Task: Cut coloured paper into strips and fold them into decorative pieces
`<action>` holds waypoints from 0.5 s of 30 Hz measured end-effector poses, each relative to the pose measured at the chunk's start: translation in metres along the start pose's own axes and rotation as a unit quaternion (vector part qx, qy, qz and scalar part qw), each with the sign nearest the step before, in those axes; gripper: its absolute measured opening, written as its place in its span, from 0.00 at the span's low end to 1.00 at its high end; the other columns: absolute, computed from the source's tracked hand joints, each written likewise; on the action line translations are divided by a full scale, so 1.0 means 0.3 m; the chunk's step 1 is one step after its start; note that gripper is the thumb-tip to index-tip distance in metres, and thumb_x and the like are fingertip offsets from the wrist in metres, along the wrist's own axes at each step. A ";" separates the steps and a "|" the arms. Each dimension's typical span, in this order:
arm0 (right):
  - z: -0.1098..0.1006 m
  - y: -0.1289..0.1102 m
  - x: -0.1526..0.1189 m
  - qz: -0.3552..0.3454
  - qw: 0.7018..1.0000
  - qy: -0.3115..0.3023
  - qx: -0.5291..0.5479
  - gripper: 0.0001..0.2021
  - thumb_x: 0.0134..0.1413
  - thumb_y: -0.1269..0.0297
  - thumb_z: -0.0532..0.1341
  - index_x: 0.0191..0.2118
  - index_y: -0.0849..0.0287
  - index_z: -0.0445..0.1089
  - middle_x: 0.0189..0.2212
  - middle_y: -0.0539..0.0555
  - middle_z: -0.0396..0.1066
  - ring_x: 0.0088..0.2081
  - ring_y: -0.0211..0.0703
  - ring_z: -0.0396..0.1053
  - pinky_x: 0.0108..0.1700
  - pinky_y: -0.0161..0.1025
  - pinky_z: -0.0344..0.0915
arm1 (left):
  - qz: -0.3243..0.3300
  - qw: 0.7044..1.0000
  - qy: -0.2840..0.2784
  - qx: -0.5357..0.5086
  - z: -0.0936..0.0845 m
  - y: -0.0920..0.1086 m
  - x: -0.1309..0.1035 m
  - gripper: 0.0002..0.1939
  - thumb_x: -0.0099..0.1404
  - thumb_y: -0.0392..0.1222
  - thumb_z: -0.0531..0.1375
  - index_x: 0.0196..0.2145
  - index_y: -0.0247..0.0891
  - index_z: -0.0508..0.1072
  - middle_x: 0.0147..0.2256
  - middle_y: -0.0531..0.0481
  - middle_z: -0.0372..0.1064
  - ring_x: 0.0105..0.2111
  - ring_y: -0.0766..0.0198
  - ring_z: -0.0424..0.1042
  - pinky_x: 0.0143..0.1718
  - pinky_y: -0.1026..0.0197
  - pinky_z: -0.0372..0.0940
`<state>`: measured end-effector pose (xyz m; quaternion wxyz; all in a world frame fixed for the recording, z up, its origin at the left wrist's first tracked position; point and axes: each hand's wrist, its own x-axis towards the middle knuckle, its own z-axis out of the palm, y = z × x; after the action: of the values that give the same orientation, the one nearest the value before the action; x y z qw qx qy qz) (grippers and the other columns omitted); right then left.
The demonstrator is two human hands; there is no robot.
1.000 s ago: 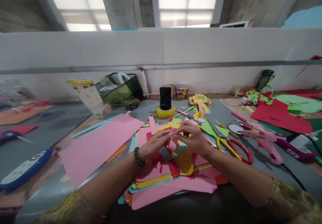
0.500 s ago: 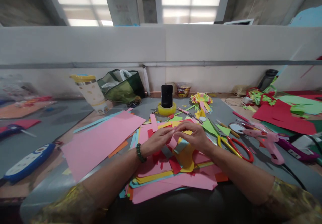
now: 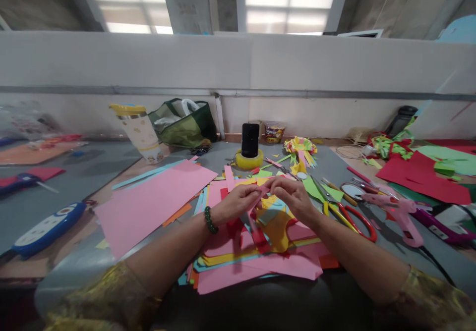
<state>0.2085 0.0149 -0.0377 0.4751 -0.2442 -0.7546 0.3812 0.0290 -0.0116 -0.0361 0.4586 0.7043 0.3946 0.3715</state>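
Above a stack of coloured paper, my left hand (image 3: 238, 203) pinches a small pink paper piece (image 3: 261, 192). My right hand (image 3: 292, 194) has its fingertips closed on the same piece from the other side, and the two hands nearly meet. Yellow paper (image 3: 278, 232) with a curved edge lies below them, beside red and light blue scraps. Pink sheets (image 3: 223, 277) stick out at the near edge of the stack. A narrow pink strip (image 3: 229, 177) lies just beyond my left hand.
Right: scissors (image 3: 359, 222), a pink glue gun (image 3: 401, 212), red paper (image 3: 420, 177). Left: a large pink sheet (image 3: 152, 204), a blue case (image 3: 48, 229), a tumbler (image 3: 139, 135). Behind: a phone (image 3: 250, 140) on a yellow tape roll (image 3: 249, 160), a paper flower (image 3: 300, 147), a green bag (image 3: 186, 128).
The view has shifted slightly, moving most things a little to the right. The pink piece has turned between my fingers, and my left fingers lie more folded over it.
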 end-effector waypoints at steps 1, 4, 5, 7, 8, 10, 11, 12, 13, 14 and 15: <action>0.001 0.001 0.001 0.019 1.000 0.008 0.013 0.19 0.49 0.45 0.64 0.26 0.57 0.68 0.28 0.53 0.73 0.32 0.42 0.71 0.35 0.40 0.70 | -0.004 1.000 -0.004 -0.005 0.002 0.001 0.000 0.26 0.61 0.64 0.55 0.25 0.36 0.69 0.23 0.52 0.65 0.25 0.66 0.62 0.29 0.63 0.61; 0.005 0.013 0.008 0.066 0.997 0.027 0.030 0.17 0.42 0.50 0.70 0.30 0.57 0.67 0.25 0.49 0.71 0.28 0.39 0.70 0.30 0.37 0.68 | -0.013 0.999 -0.017 -0.034 0.003 0.003 0.001 0.25 0.58 0.64 0.59 0.23 0.36 0.68 0.22 0.53 0.65 0.23 0.67 0.63 0.28 0.63 0.61; 0.003 0.017 0.012 0.076 0.996 0.028 0.029 0.17 0.41 0.52 0.70 0.32 0.57 0.68 0.25 0.49 0.71 0.27 0.39 0.70 0.30 0.37 0.68 | -0.021 0.998 -0.025 -0.051 -0.002 0.004 0.001 0.25 0.57 0.64 0.60 0.24 0.36 0.70 0.23 0.52 0.67 0.23 0.66 0.65 0.28 0.63 0.62; -0.011 0.020 0.023 0.090 0.995 0.032 0.022 0.16 0.41 0.53 0.69 0.33 0.57 0.71 0.24 0.49 0.71 0.26 0.39 0.69 0.30 0.38 0.68 | -0.044 0.994 -0.052 -0.084 -0.017 0.004 0.003 0.26 0.54 0.64 0.62 0.26 0.35 0.73 0.26 0.49 0.71 0.25 0.64 0.69 0.30 0.62 0.64; -0.023 0.019 0.029 0.096 0.995 0.038 0.016 0.15 0.41 0.54 0.69 0.33 0.58 0.72 0.24 0.49 0.72 0.26 0.38 0.69 0.31 0.38 0.68 | -0.056 0.992 -0.063 -0.093 -0.027 0.004 0.004 0.26 0.53 0.64 0.63 0.27 0.34 0.74 0.27 0.47 0.73 0.25 0.64 0.70 0.31 0.61 0.65; -0.047 0.011 0.041 0.110 0.993 0.046 0.006 0.13 0.41 0.54 0.69 0.30 0.58 0.73 0.23 0.49 0.72 0.26 0.37 0.67 0.30 0.38 0.68 | -0.079 0.990 -0.063 -0.099 -0.049 0.003 0.006 0.24 0.50 0.62 0.66 0.26 0.34 0.74 0.26 0.48 0.73 0.24 0.65 0.70 0.28 0.63 0.65; -0.058 0.007 0.046 0.118 0.992 0.040 0.005 0.13 0.40 0.54 0.69 0.28 0.58 0.72 0.23 0.49 0.71 0.25 0.37 0.67 0.29 0.37 0.67 | -0.090 0.989 -0.059 -0.098 -0.058 0.003 0.007 0.24 0.50 0.61 0.67 0.25 0.34 0.74 0.25 0.48 0.73 0.22 0.66 0.69 0.26 0.64 0.64; -0.065 0.002 0.050 0.128 0.991 0.023 0.009 0.13 0.40 0.54 0.69 0.27 0.59 0.72 0.22 0.48 0.71 0.23 0.36 0.66 0.28 0.36 0.67 | -0.099 0.989 -0.055 -0.095 -0.065 0.003 0.007 0.23 0.49 0.60 0.68 0.24 0.35 0.73 0.24 0.49 0.73 0.21 0.68 0.68 0.24 0.66 0.62; -0.070 -0.002 0.052 0.140 0.990 -0.003 0.015 0.13 0.40 0.54 0.69 0.27 0.59 0.72 0.21 0.48 0.70 0.22 0.35 0.65 0.26 0.35 0.66 | -0.106 0.989 -0.053 -0.088 -0.071 0.004 0.007 0.22 0.49 0.58 0.68 0.23 0.35 0.72 0.23 0.50 0.72 0.20 0.69 0.67 0.22 0.67 0.60; -0.073 -0.005 0.053 0.151 0.988 -0.034 0.020 0.14 0.39 0.54 0.70 0.26 0.59 0.72 0.20 0.47 0.69 0.21 0.34 0.65 0.25 0.35 0.66 | -0.112 0.989 -0.055 -0.080 -0.075 0.006 0.007 0.21 0.49 0.57 0.68 0.23 0.35 0.72 0.23 0.51 0.72 0.19 0.70 0.66 0.21 0.68 0.59; -0.073 -0.006 0.053 0.160 0.985 -0.065 0.024 0.14 0.39 0.53 0.70 0.26 0.60 0.73 0.19 0.47 0.69 0.21 0.33 0.65 0.25 0.34 0.66 | -0.117 0.989 -0.062 -0.069 -0.078 0.009 0.006 0.20 0.50 0.56 0.68 0.23 0.35 0.72 0.23 0.51 0.72 0.18 0.71 0.65 0.20 0.68 0.58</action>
<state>0.2214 0.0328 -0.0221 0.3632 -0.3251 -0.7258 0.4855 0.0095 -0.0023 -0.0261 0.5700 0.6413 0.4187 0.2975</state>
